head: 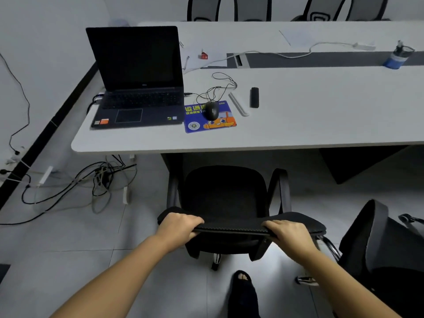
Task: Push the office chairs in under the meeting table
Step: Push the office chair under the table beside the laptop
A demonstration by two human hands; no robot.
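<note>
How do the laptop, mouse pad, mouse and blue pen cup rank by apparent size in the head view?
1. laptop, clearly largest.
2. mouse pad.
3. and 4. Not ranked: mouse and blue pen cup look alike, and the cup sits farther from the camera.

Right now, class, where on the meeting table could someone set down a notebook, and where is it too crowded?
Free: the wide bare stretch of the meeting table right of the black remote, and the front strip before the laptop. Crowded: around the mouse pad, the mouse with its tangled cord, and the white bar.
</note>
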